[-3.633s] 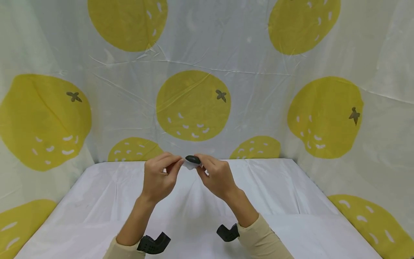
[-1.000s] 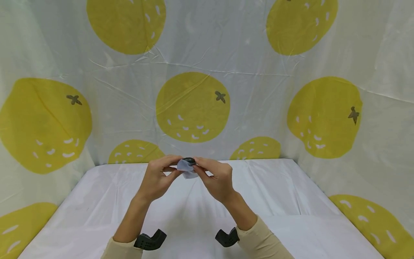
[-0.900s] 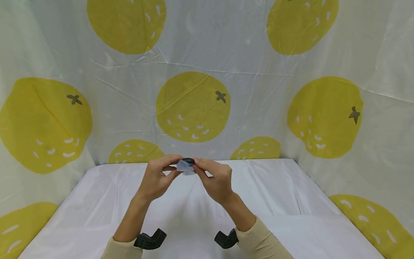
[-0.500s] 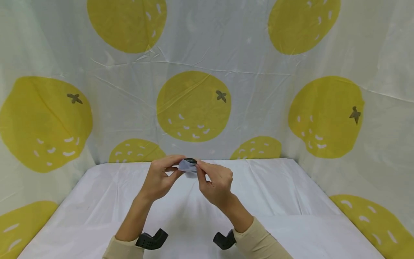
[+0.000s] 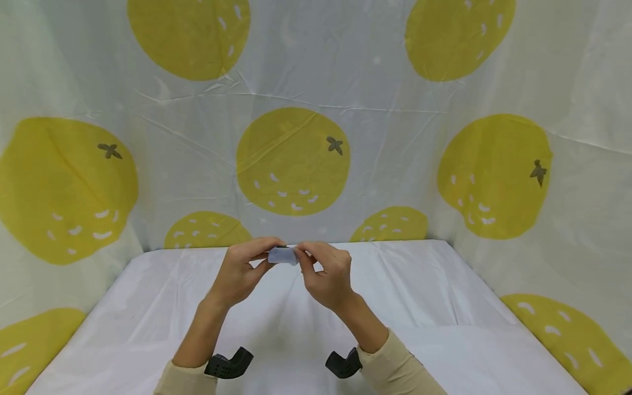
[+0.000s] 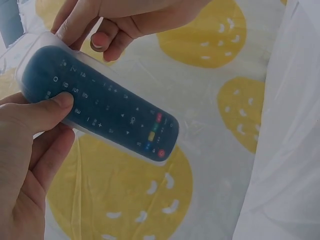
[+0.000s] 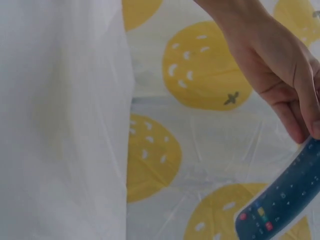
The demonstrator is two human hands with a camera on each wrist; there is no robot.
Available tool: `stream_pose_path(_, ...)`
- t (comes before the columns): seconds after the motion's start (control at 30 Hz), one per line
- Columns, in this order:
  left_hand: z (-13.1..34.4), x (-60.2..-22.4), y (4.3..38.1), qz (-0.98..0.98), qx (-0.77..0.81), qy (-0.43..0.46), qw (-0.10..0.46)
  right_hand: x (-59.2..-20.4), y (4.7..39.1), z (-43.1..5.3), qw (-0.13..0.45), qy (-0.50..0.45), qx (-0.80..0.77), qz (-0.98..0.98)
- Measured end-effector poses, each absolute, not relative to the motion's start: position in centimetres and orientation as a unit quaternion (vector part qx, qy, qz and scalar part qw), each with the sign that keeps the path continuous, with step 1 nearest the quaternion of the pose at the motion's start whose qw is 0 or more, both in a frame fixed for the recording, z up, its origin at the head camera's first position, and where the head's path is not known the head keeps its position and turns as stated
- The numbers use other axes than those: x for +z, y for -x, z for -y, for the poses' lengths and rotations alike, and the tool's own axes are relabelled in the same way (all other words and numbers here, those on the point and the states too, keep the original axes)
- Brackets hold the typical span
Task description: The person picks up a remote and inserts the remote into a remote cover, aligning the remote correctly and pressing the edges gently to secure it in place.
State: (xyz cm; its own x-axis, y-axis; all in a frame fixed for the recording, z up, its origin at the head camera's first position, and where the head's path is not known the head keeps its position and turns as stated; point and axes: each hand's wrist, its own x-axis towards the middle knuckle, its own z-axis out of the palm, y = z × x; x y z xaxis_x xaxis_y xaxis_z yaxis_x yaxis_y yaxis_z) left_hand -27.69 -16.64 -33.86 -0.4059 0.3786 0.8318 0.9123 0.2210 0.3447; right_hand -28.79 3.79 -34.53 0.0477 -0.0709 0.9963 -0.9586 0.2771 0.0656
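Note:
A dark blue remote control (image 6: 102, 97) with white-marked keys and a few coloured buttons sits inside a clear plastic sleeve (image 6: 170, 150). My left hand (image 5: 239, 274) grips it near one end, thumb (image 6: 60, 102) pressed on the keypad and fingers underneath. At the same end, my right hand (image 5: 329, 277) pinches the sleeve's edge between thumb and fingers. In the head view the pale sleeve end (image 5: 282, 255) faces me between both hands and hides nearly all of the remote. The right wrist view shows the remote's coloured-button end pointing away from the hands.
Below the hands spreads a white-covered table (image 5: 296, 351). A pale curtain with large yellow fruit prints (image 5: 293, 159) encloses the back and both sides. Black curved wrist mounts (image 5: 229, 365) sit at the sleeve cuffs.
The remote's dark end, visible between the hands earlier, is now almost fully covered by the sleeve's flattened end. The right fingers have shifted along the edge; the left hand keeps its grip.

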Motion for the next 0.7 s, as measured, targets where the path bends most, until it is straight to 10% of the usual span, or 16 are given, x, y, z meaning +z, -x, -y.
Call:
stream_pose_path(0.3,16.5,-33.5,27.4,0.708,-0.427,0.462,0.320,-34.4,29.1,-4.4,0.530,-0.465,0.407,0.581)
stream_pose_path(0.7,16.0,-33.4,27.1,0.717,-0.396,0.463,0.339,-33.7,29.1,-6.1,0.323,-0.446,0.522,0.651)
